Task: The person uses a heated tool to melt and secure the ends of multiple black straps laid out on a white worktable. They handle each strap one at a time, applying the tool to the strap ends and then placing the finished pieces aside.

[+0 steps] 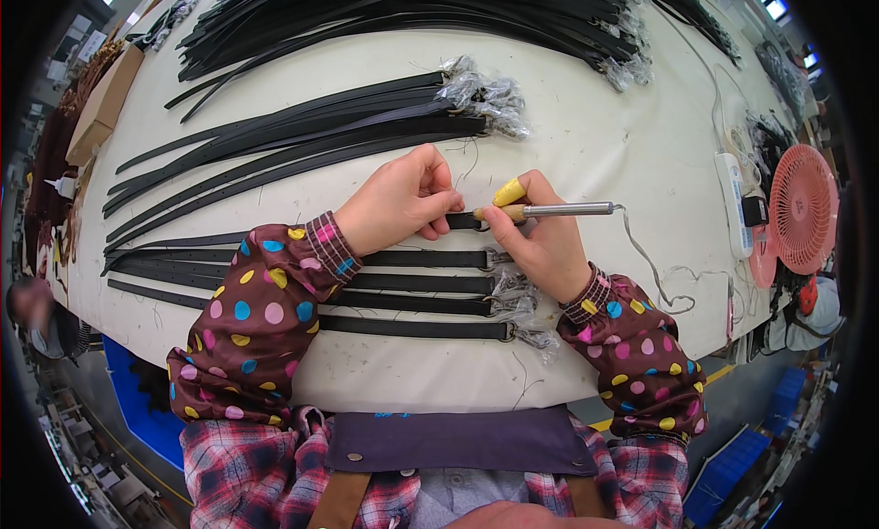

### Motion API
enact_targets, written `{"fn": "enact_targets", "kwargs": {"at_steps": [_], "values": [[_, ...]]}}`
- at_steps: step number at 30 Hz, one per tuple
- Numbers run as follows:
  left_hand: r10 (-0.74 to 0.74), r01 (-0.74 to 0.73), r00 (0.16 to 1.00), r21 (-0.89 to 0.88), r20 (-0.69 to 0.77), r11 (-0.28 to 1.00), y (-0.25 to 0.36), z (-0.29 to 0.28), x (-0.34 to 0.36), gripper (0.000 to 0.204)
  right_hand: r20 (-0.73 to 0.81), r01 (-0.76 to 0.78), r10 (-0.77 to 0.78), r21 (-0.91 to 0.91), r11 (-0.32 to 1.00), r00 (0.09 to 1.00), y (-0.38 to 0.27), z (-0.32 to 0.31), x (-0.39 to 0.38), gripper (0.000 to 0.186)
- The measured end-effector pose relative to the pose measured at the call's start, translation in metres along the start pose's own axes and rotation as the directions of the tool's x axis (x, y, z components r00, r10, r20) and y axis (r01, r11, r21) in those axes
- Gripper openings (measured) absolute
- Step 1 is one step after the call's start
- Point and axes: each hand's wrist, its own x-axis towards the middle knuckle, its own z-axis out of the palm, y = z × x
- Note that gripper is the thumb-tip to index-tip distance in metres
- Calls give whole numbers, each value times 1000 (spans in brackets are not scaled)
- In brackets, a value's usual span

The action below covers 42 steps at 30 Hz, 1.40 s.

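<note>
The right hand grips a corded pen-shaped tool with a metal barrel, its tan tip end at a black belt, whose end shows between the two hands. The left hand makes a narrow pinch at that belt; what lies between its fingertips cannot be told. Nearer the body than this grip lie several flat black belts with plastic-wrapped buckles; beyond it, a bundle of belts.
</note>
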Motion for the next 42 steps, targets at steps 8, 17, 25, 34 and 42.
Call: {"fn": "enact_targets", "kwargs": {"at_steps": [8,17,25,34,42], "values": [[-7,7,1000,-2,12,1000,1,0,0,16,-3,19,-19,-24,1000,1000,2,0,0,20],[-2,2,1000,0,21,1000,-1,-1,1,16,5,3,-3,-38,999,1000,3,0,0,20],[-6,6,1000,-5,26,1000,0,0,0,16,-12,45,-46,-60,997,999,1,0,0,20],[22,-22,1000,-57,4,998,-3,-2,0,18,-52,18,-19,-22,1000,998,-1,0,-2,18],[325,-279,942,719,78,636,-2,0,-16,29,-22,313,-338,-328,891,941,3,-14,1,16]]}}
